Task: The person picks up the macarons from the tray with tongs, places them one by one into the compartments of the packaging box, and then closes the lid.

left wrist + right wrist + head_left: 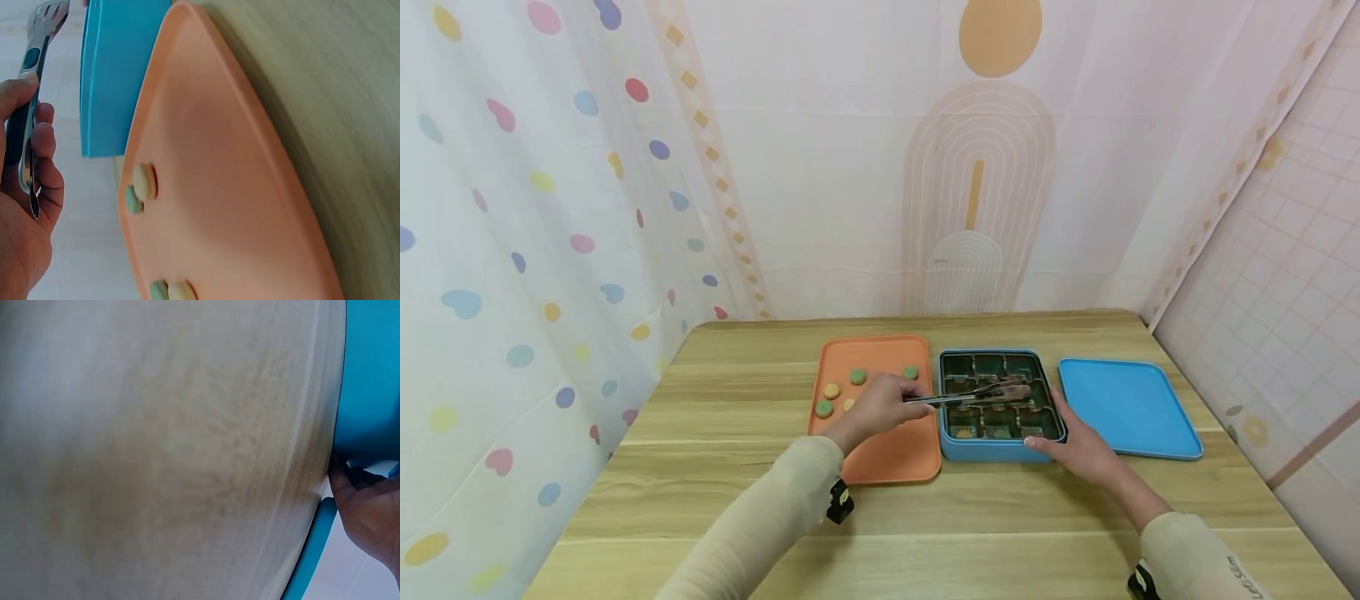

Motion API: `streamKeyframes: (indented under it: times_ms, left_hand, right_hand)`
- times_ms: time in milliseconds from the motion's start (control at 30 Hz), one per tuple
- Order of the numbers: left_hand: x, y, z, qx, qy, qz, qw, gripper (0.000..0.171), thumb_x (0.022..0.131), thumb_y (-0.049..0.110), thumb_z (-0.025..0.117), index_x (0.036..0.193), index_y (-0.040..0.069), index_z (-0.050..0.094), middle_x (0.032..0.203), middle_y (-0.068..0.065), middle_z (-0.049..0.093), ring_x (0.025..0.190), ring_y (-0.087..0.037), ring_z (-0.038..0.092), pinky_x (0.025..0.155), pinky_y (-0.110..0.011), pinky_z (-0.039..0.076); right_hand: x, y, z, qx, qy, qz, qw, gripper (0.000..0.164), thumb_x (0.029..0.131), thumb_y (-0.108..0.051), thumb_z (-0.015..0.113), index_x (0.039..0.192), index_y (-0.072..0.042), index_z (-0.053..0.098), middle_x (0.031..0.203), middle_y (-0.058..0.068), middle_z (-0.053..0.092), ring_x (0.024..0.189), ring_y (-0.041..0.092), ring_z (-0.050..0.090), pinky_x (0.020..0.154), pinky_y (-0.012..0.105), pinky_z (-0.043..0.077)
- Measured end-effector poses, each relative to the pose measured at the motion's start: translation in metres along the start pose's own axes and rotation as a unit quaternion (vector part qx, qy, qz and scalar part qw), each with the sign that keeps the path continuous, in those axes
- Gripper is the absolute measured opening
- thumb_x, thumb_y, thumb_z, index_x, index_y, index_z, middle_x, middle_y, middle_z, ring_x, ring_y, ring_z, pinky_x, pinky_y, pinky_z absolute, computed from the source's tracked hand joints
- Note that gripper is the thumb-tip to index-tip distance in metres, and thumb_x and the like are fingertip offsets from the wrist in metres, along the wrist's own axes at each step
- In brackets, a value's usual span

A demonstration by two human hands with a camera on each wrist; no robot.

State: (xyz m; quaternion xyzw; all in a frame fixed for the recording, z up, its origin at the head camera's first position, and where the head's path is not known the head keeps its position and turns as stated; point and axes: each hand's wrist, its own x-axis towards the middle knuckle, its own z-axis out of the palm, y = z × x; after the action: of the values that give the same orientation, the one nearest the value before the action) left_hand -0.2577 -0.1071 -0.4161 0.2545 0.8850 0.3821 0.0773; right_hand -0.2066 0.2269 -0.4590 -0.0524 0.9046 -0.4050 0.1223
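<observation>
My left hand (pixel 882 406) grips a pair of metal tongs (pixel 973 395) with dark handle parts, seen also as tongs (pixel 36 59) in the left wrist view. Their tips reach over a blue box (pixel 992 451) that holds a dark divided insert. Round yellow and green pieces show in the box's front compartments. At the box's front right corner, my right hand (pixel 1081 442) holds it, thumb at the front rim and fingers along the right side. Below and left of the tongs lies an orange tray (pixel 891 458) with green and yellow macarons (pixel 145 182), some hidden behind my left hand.
To the right of the box a flat blue lid (pixel 1123 404) lies on the wooden table (pixel 737 400). Patterned curtains (pixel 820 167) hang behind the table's far edge and along both sides.
</observation>
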Motion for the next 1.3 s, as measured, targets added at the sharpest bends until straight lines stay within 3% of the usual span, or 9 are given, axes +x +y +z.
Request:
streamKeyframes:
  times_ms: [267, 633, 867, 1000, 1300]
  left_hand:
    - [0.006, 0.008, 0.014, 0.011, -0.001, 0.012, 0.9999, 0.006, 0.092, 0.025, 0.073, 0.091, 0.021, 0.077, 0.076, 0.011, 0.067, 0.056, -0.011, 0.053, 0.055, -0.026, 0.045]
    - [0.010, 0.006, 0.023, 0.026, -0.002, 0.012, 0.9996, 0.010, 0.091, 0.027, 0.075, 0.095, 0.018, 0.076, 0.071, 0.011, 0.066, 0.051, -0.008, 0.046, 0.055, -0.023, 0.041]
    - [0.011, 0.007, 0.023, 0.012, -0.009, 0.001, 0.9999, 0.015, 0.091, 0.028, 0.074, 0.099, 0.015, 0.076, 0.072, -0.008, 0.069, 0.051, -0.008, 0.045, 0.056, -0.024, 0.042]
    - [0.010, 0.006, 0.023, 0.006, -0.008, -0.002, 1.0000, 0.016, 0.091, 0.028, 0.074, 0.101, 0.015, 0.076, 0.073, -0.012, 0.068, 0.050, -0.009, 0.044, 0.056, -0.025, 0.042]
    - [0.006, 0.002, 0.016, 0.009, -0.005, 0.004, 0.9999, 0.012, 0.091, 0.030, 0.075, 0.096, 0.019, 0.075, 0.073, -0.001, 0.067, 0.055, -0.010, 0.046, 0.056, -0.026, 0.041]
  right_hand:
    - [0.000, 0.000, 0.001, 0.001, -0.002, 0.001, 1.000, 0.110, 0.091, -0.053, 0.066, 0.159, -0.011, -0.009, 0.159, 0.032, 0.002, 0.140, 0.057, 0.014, 0.103, 0.069, 0.028]
    - [0.001, 0.002, 0.001, 0.005, -0.003, -0.003, 1.000, 0.110, 0.092, -0.052, 0.067, 0.158, -0.010, -0.010, 0.159, 0.032, 0.002, 0.140, 0.057, 0.015, 0.103, 0.068, 0.029]
    - [0.001, 0.002, 0.001, 0.003, 0.000, -0.010, 1.000, 0.108, 0.092, -0.050, 0.067, 0.159, -0.010, -0.009, 0.159, 0.033, 0.003, 0.139, 0.057, 0.017, 0.102, 0.068, 0.031]
    - [0.000, 0.001, 0.001, 0.004, -0.001, -0.012, 1.000, 0.108, 0.093, -0.049, 0.067, 0.158, -0.010, -0.010, 0.159, 0.033, 0.003, 0.140, 0.056, 0.015, 0.103, 0.067, 0.030]
    - [0.000, 0.002, 0.001, 0.003, 0.000, -0.014, 1.000, 0.108, 0.093, -0.050, 0.066, 0.158, -0.010, -0.010, 0.159, 0.033, 0.002, 0.140, 0.056, 0.014, 0.103, 0.068, 0.028]
